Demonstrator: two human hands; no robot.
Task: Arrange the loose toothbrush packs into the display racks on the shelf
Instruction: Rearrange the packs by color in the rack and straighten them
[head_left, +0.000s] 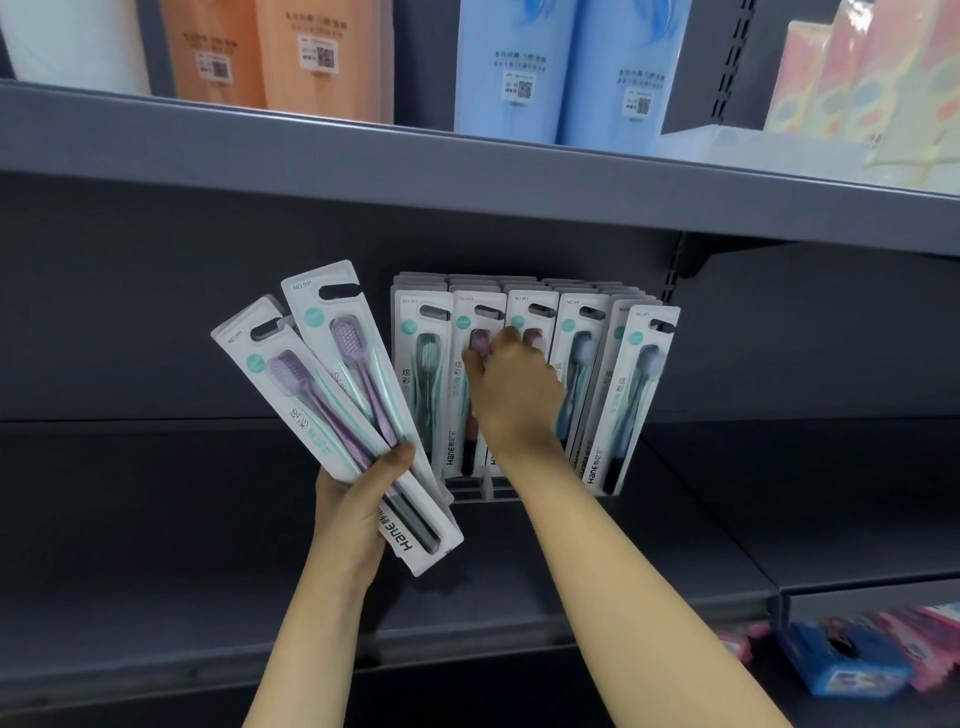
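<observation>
Purple-bristled toothbrush packs (332, 415) fanned, tilted left, gripped at their lower ends by left hand (358, 514) | right hand (511, 389) fingers curled on red-brush pack (470, 384) standing in display rack (478, 491) | blue-brush packs (623, 395) upright at rack's right | grey shelf (675, 519)

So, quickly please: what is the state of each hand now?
Left hand: holds the purple packs.
Right hand: fingers on the racked packs; whether it grips one cannot be told.
</observation>
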